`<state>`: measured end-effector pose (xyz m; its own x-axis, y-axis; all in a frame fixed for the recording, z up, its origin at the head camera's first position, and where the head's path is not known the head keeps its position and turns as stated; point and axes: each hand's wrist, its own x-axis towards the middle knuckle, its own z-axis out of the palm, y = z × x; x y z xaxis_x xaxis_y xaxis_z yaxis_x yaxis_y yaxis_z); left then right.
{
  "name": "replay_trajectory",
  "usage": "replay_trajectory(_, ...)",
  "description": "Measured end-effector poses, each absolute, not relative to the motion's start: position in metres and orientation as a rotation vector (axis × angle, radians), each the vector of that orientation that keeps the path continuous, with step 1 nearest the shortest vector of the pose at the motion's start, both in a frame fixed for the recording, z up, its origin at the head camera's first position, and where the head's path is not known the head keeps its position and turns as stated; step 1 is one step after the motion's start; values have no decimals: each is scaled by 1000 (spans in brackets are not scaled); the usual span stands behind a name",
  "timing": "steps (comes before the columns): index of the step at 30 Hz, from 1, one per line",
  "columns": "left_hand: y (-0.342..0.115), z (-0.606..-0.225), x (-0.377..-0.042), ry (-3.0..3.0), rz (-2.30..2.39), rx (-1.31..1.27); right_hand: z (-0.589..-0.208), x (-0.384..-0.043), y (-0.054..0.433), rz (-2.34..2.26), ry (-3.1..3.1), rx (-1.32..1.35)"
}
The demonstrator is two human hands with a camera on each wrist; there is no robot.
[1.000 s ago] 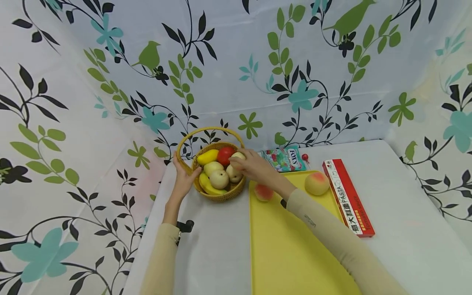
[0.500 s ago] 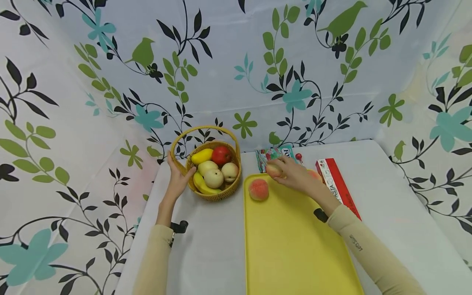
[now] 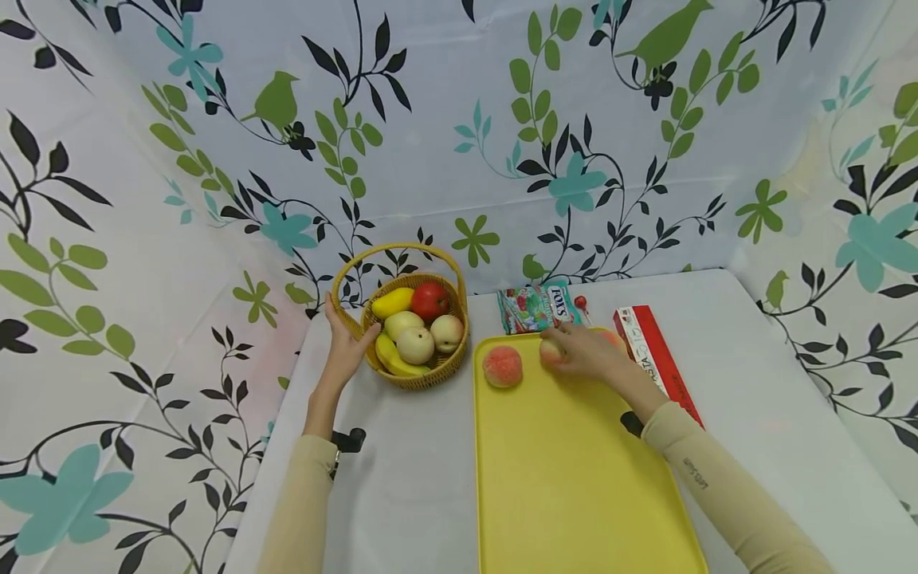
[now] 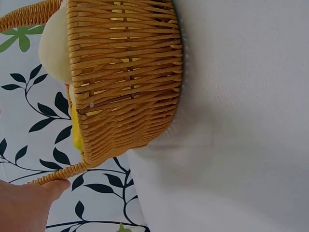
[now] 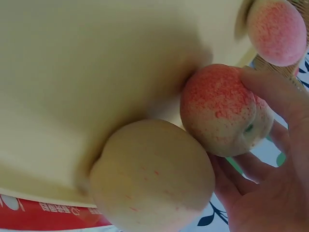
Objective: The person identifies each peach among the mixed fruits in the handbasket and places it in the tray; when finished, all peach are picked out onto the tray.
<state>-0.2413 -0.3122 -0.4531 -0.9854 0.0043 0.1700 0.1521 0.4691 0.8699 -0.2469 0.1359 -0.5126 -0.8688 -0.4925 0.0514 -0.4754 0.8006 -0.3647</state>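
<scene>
My left hand (image 3: 344, 343) grips the handle of a wicker basket (image 3: 423, 382) at the table's back left; the thumb lies on the handle's base in the left wrist view. Inside the basket are a banana (image 3: 398, 364), a red round fruit (image 3: 430, 302), a yellow fruit (image 3: 393, 303) and several pale round fruits (image 3: 415, 346). My right hand (image 3: 591, 352) holds a peach (image 5: 217, 108) low at the back of the yellow tray (image 3: 574, 470), thumb on one side and fingers behind. Another peach (image 3: 503, 367) rests at the tray's back left corner, and a larger peach (image 5: 152, 176) sits right beside the held one.
Behind the tray lies a FOX'S candy bag (image 3: 529, 308) with a red lollipop (image 3: 580, 302) beside it. A red and white pasta box (image 3: 667, 367) lies along the tray's right side. A patterned cloth (image 3: 402, 119) hangs behind the table.
My right hand has carried the peach from the basket rightward and lowered it to the tray's back edge. My left hand has stayed on the basket handle. The view has shifted slightly.
</scene>
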Motion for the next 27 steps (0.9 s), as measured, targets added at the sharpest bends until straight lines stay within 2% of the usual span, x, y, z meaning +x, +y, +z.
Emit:
replay_trajectory(14,-313,-456,-243,-2570,-1548,-122,-536,-246,133,-438,3114,-890)
replay_trajectory(27,-316,-457,-244,-2548,-1579,-137,-530,-233,125,-318,3057,-942)
